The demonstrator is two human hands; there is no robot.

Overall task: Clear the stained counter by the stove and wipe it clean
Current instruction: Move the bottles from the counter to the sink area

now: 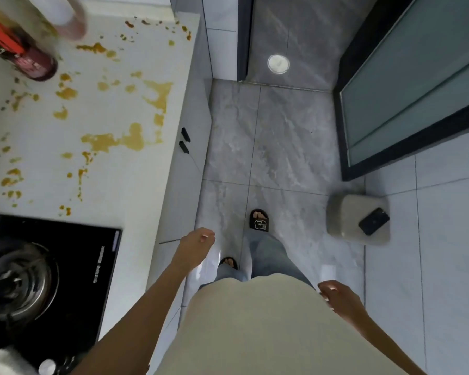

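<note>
The white counter runs along the left, spattered with many yellow-brown stains. A dark bottle with a red label stands at its far left, and a pale blurred container is beside it at the top edge. The black glass stove with a metal burner lies at the near end of the counter. My left hand hangs off the counter's front edge, fingers loosely curled, holding nothing. My right hand hangs by my hip, fingers apart and empty.
Grey marble floor tiles stretch ahead, with a round floor drain. A frosted glass door in a dark frame stands on the right. A beige stool carries a black phone. Cabinet fronts with black handles sit below the counter.
</note>
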